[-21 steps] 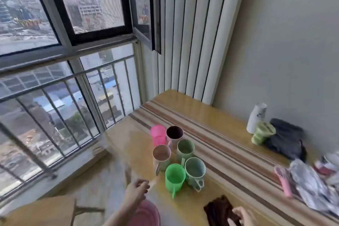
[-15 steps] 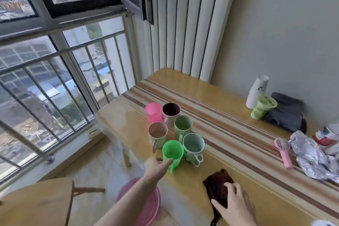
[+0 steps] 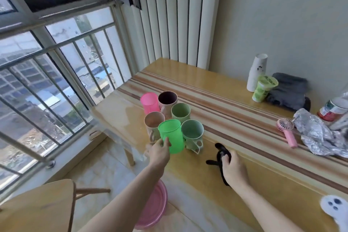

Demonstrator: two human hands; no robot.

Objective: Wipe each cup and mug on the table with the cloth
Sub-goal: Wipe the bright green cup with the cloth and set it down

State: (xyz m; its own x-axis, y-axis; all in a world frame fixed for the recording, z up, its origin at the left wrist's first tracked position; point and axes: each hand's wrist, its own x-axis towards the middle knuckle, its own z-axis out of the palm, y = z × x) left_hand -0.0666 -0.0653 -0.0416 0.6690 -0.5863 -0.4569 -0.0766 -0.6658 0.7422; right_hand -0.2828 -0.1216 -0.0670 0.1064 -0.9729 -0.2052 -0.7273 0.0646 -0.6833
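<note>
Left hand (image 3: 159, 151) grips green mug (image 3: 171, 136) at frame centre, likely to lift; right hand (image 3: 233, 168) clutches cloth (image 3: 220, 153) beside, ready to wipe

No print here resolves into readable words. Dark lettering runs along the rim of the yellow-green drink cup (image 3: 263, 88) by the wall, too blurred to spell out; a small dark mark sits on the side of the white paper cup stack (image 3: 257, 72) just behind it, shape unclear. The bottle (image 3: 332, 109) lying at the right edge of the table carries a white, green and red label whose text is too small to make out, and the six mugs near the window show no legible marks.
</note>
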